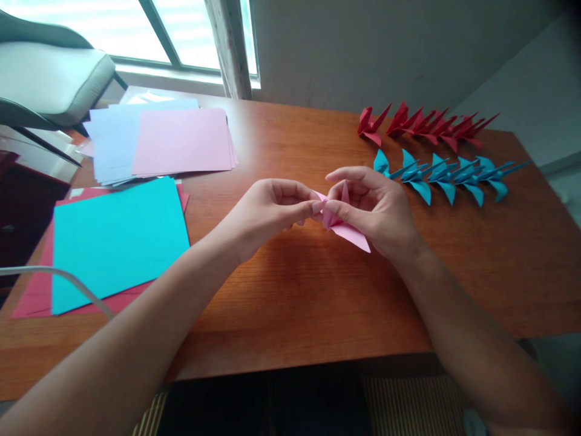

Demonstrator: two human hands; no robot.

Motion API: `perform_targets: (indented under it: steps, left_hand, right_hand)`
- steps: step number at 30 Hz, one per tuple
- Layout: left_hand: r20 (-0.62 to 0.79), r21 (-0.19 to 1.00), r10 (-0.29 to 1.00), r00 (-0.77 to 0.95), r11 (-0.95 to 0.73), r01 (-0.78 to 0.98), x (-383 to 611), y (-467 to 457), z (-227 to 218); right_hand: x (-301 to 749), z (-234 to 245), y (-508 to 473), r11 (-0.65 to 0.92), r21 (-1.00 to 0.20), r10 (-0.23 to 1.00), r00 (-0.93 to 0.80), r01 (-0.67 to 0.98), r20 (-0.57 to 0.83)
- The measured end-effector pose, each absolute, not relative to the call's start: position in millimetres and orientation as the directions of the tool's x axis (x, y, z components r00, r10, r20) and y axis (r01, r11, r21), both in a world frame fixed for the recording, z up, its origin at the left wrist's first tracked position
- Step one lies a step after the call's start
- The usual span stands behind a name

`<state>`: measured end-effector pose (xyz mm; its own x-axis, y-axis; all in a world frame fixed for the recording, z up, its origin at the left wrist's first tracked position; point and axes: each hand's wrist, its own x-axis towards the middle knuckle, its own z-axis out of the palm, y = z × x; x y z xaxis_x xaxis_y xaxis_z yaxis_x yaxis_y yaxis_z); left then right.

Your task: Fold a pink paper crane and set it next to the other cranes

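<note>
A pink paper crane is held between my two hands above the wooden table. My left hand pinches its left end between thumb and fingertips. With thumb and fingers, my right hand grips the crane near its middle, close to the left fingertips. One wing points down to the right, and a thin pointed part stands up by the right fingers. My hands cover part of the folded body.
Blue paper cranes and red paper cranes stand in rows at the back right. On the left lie turquoise sheets over red sheets, with pink sheets on pale blue ones behind. A white cable crosses the left edge; a chair stands beyond.
</note>
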<state>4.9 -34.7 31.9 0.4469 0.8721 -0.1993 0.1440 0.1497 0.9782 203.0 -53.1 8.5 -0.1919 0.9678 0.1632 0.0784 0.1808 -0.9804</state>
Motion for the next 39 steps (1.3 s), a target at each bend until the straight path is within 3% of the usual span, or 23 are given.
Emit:
perform_targets:
  steps: [8, 15, 39]
  left_hand:
    - [0.014, 0.99, 0.906, 0.422, -0.073, 0.124, 8.6, -35.7, 27.4]
    - [0.154, 0.929, 0.92, 0.362, -0.259, 0.265, 9.0, -38.6, 24.2]
    - [0.189, 0.908, 0.911, 0.366, -0.305, 0.288, 12.5, -41.1, 24.3]
  right_hand:
    - [203.6, 8.0, -52.1, 0.184, -0.977, 0.972, -0.164, 0.109, 0.165]
    - [203.4, 5.9, -52.3, 0.158, -0.983, 0.982, -0.115, 0.095, 0.146]
    - [199.8, 0.5, -53.5, 0.174, -0.983, 0.984, -0.058, 0.052, 0.171]
